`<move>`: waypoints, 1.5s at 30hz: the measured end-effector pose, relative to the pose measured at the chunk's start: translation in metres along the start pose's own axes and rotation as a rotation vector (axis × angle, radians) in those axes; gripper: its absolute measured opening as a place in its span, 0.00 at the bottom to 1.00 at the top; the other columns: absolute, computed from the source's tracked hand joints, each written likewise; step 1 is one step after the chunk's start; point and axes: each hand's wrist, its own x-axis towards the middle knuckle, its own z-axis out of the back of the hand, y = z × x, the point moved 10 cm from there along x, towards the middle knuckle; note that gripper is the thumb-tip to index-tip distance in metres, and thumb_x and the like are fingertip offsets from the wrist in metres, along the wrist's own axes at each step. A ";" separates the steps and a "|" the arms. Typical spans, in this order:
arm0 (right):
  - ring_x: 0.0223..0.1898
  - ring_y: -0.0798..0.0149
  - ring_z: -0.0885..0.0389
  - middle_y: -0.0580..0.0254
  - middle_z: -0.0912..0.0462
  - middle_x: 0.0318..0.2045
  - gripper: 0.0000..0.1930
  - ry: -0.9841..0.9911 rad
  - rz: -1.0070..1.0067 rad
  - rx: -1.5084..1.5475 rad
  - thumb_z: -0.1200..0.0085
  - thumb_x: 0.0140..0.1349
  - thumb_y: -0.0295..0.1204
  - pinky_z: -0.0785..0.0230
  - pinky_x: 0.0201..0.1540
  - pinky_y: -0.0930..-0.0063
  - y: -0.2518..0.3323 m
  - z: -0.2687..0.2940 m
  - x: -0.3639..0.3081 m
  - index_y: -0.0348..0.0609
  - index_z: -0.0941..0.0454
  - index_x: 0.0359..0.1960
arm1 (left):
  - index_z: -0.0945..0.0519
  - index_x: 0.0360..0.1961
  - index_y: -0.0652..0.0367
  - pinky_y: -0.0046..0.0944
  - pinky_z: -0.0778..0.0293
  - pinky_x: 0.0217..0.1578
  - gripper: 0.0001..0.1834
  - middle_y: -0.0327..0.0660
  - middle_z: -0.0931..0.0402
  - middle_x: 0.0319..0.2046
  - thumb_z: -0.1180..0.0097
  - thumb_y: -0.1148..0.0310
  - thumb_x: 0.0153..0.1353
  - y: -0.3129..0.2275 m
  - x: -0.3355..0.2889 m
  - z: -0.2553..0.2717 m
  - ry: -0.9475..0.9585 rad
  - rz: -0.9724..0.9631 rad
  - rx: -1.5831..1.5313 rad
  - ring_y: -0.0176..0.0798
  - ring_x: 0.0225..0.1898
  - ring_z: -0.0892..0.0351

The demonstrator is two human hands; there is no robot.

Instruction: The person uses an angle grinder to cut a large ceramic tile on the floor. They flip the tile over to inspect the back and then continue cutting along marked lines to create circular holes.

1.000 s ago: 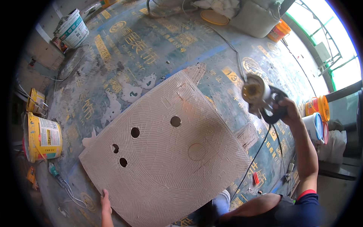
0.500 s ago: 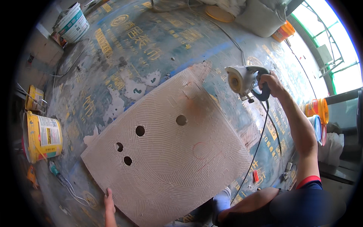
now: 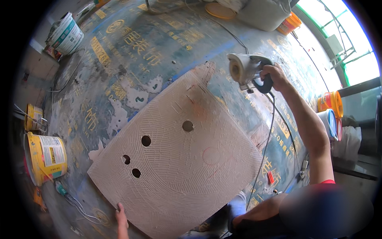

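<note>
Your right hand [image 3: 275,77] encloses the power tool [image 3: 247,67] handle; left hand [image 3: 121,218] touches the slab [image 3: 175,155] below-left of that grip, closure unclear. Slab likely heavy, brittle: support edges.

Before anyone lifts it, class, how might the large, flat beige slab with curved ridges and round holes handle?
The beige slab is probably stiff: its broad face shows no folds. It may be fragile at the narrow strip between the two closest-set holes. It could be awkward one-handed, since it spreads far wider than the left hand at its edge.
</note>
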 end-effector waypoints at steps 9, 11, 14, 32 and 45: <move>0.22 0.68 0.26 0.63 0.24 0.19 0.08 0.264 0.105 -0.154 0.45 0.43 0.30 0.35 0.27 0.73 0.016 -0.085 -0.003 0.37 0.24 0.22 | 0.32 0.62 0.75 0.41 0.36 0.63 0.38 0.51 0.29 0.62 0.53 0.44 0.71 0.015 0.014 -0.001 -0.060 -0.004 0.039 0.44 0.64 0.31; 0.22 0.68 0.27 0.63 0.25 0.20 0.08 0.291 0.121 -0.177 0.46 0.42 0.30 0.36 0.28 0.73 0.020 -0.097 -0.002 0.38 0.24 0.22 | 0.33 0.63 0.75 0.41 0.36 0.63 0.38 0.52 0.30 0.63 0.53 0.45 0.72 0.015 0.017 -0.002 -0.037 -0.026 0.015 0.44 0.64 0.32; 0.24 0.68 0.26 0.64 0.25 0.20 0.08 0.327 0.115 -0.186 0.46 0.43 0.29 0.35 0.29 0.74 0.013 -0.110 0.000 0.38 0.24 0.23 | 0.38 0.67 0.74 0.44 0.40 0.66 0.45 0.53 0.37 0.68 0.53 0.39 0.68 0.007 0.008 -0.004 -0.019 0.004 0.045 0.47 0.68 0.37; 0.21 0.73 0.28 0.67 0.24 0.18 0.08 0.325 0.146 -0.265 0.44 0.46 0.31 0.36 0.26 0.73 -0.002 -0.129 0.008 0.39 0.24 0.22 | 0.40 0.68 0.73 0.43 0.41 0.67 0.45 0.51 0.38 0.69 0.52 0.40 0.69 0.005 0.006 0.002 -0.052 0.007 -0.022 0.47 0.69 0.38; 0.21 0.74 0.28 0.68 0.24 0.18 0.11 0.351 0.128 -0.230 0.45 0.47 0.29 0.37 0.24 0.75 -0.008 -0.136 0.018 0.36 0.19 0.31 | 0.42 0.69 0.72 0.43 0.43 0.68 0.46 0.51 0.40 0.70 0.53 0.39 0.68 -0.001 0.001 -0.007 -0.003 -0.031 -0.023 0.47 0.70 0.41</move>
